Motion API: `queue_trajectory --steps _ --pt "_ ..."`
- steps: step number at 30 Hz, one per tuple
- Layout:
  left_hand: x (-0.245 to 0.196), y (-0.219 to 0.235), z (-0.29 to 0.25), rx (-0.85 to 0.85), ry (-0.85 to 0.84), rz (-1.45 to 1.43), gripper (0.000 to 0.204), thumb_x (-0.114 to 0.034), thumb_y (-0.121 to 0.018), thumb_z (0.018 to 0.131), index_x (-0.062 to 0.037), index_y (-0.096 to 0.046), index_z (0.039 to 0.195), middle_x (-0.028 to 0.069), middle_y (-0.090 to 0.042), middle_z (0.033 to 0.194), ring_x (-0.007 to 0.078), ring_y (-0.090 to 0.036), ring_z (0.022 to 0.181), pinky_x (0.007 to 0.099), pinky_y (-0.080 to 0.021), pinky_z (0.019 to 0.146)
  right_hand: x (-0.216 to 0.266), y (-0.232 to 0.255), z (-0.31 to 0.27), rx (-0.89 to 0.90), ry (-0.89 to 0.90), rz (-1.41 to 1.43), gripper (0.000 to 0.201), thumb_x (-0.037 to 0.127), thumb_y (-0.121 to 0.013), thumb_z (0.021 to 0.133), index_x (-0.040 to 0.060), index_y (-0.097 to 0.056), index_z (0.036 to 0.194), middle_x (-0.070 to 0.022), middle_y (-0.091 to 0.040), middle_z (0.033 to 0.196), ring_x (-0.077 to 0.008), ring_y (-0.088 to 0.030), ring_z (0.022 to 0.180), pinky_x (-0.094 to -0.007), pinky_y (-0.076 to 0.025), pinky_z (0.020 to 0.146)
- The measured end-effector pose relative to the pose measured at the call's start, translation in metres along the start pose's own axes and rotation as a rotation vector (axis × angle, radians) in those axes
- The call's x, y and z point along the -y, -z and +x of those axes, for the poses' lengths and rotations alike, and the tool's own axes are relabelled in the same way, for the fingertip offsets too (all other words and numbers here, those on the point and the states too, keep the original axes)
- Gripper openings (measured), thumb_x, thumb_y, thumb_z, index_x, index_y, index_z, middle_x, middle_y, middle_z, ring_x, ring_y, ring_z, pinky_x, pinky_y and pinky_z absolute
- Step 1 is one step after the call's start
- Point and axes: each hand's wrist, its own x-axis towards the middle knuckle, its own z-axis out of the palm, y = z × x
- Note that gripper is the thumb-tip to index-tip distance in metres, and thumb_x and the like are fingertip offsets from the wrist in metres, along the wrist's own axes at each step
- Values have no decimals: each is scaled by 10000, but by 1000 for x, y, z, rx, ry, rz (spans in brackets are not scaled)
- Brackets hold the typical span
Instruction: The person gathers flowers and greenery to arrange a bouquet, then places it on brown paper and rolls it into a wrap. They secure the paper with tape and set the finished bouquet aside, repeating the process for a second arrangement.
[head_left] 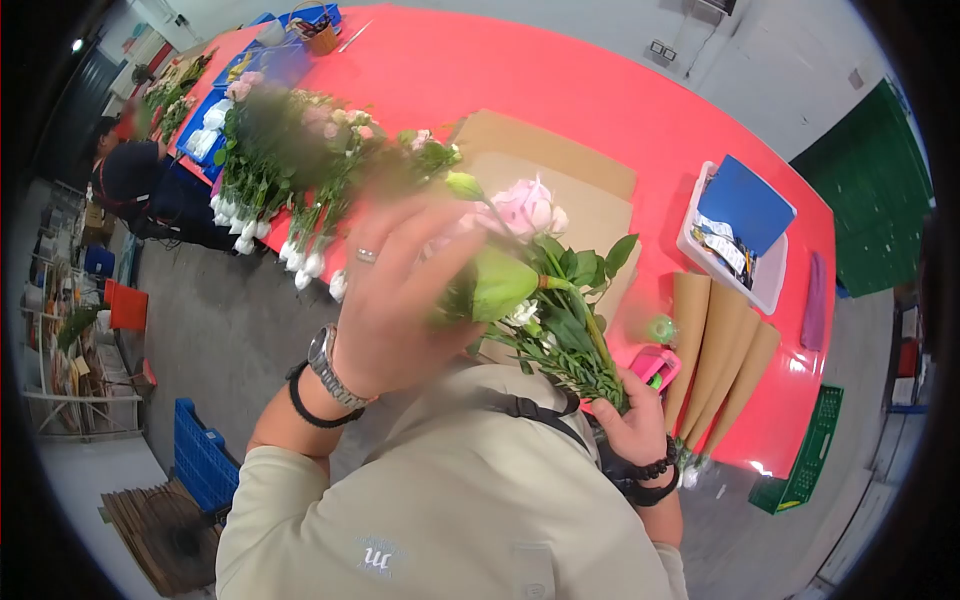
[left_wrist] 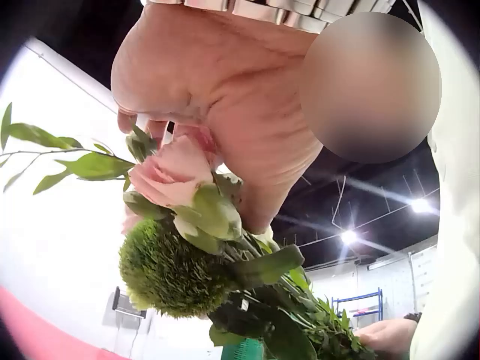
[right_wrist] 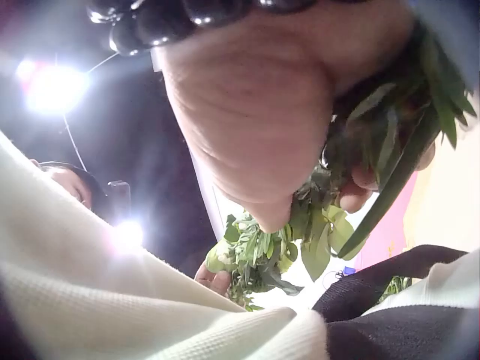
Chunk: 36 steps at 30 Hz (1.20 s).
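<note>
A mixed bouquet, with leafy stems (head_left: 585,335), slants across the front of the person's body. The right hand (head_left: 635,420) grips its stems low down, thumb and fingers wrapped round them; the right wrist view shows the thumb over the greenery (right_wrist: 307,217). Up at the blooms, the left hand (head_left: 395,290) has its thumb and bent fingers about a pink rose (left_wrist: 176,176), partly hidden by the palm. A fuzzy green ball flower (left_wrist: 176,270) sits just below that rose. Another pale pink rose (head_left: 525,208) and a green bud (head_left: 464,186) show past the left fingers.
Brown paper sheets (head_left: 550,150) lie on the red table (head_left: 420,60). Bunches of flowers (head_left: 325,135) rest at the left. Brown paper cones (head_left: 715,355), a pink container (head_left: 655,366) and a white bin (head_left: 690,235) are at the right. Another person (head_left: 140,185) stands far left.
</note>
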Motion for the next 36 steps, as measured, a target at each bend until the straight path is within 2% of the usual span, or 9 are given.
queue_trajectory --steps 7,10,16,19,25,28,31,34,36 --pt "-2 9 0 37 9 -98 703 -190 -894 634 -79 -626 1274 184 -567 1397 443 -507 1301 562 -390 1093 -10 3 -5 16 -7 -113 511 255 -828 896 -67 -633 1241 -193 -756 1031 -293 -748 950 -367 -567 857" --pt "-1 2 -14 -41 -65 -92 615 -235 -890 681 -95 -611 1212 172 -570 1397 437 -518 1305 584 -375 1112 -10 5 -4 -11 10 -133 519 253 -838 888 -63 -634 1245 -199 -752 1039 -304 -745 963 -371 -567 865" --pt "1 8 -20 2 -134 -16 561 -302 -904 711 -132 -521 1084 157 -622 1358 430 -547 1328 618 -264 1201 -8 9 -3 -4 59 -258 525 234 -851 861 -58 -635 1240 -209 -733 1095 -338 -727 1003 -386 -561 881" --pt "2 12 -14 -13 -130 -43 428 -277 -854 704 -117 -586 996 154 -670 1309 413 -631 1190 599 -276 1193 -6 12 -3 2 99 -304 516 216 -853 850 -56 -638 1232 -206 -727 1105 -345 -720 1002 -389 -560 880" --pt "3 8 -25 -50 -101 -24 384 -289 -843 673 -132 -612 937 119 -673 1246 324 -672 1087 583 -304 1178 -3 8 -1 -27 65 -212 482 181 -839 864 -45 -644 1242 -189 -736 1091 -315 -724 999 -374 -557 887" --pt "5 5 -31 -47 -133 -8 526 -404 -889 718 -131 -579 1042 105 -660 1283 299 -660 1016 627 -277 1164 -5 9 0 5 41 -157 475 178 -829 883 -41 -643 1262 -174 -745 1098 -277 -726 1005 -359 -552 901" --pt "2 6 -30 -21 -138 22 438 -484 -783 841 -118 -589 985 79 -704 1190 274 -651 982 635 -277 1155 -19 10 -3 46 -10 -62 469 180 -810 911 -42 -639 1287 -148 -751 1107 -232 -719 1010 -342 -546 915" --pt "-4 8 -28 -61 -105 -5 266 -261 -775 702 -150 -611 880 -9 -679 1057 196 -632 885 560 -290 1181 -21 7 -2 54 -29 71 467 177 -791 934 -50 -629 1309 -119 -751 1108 -194 -705 1018 -328 -539 923" --pt "-4 8 -30 -69 -119 21 255 -260 -758 704 -150 -604 875 -15 -671 1047 195 -623 875 562 -286 1183 -19 5 -1 60 -38 148 465 171 -781 943 -54 -623 1317 -106 -750 1105 -177 -697 1021 -321 -536 926"
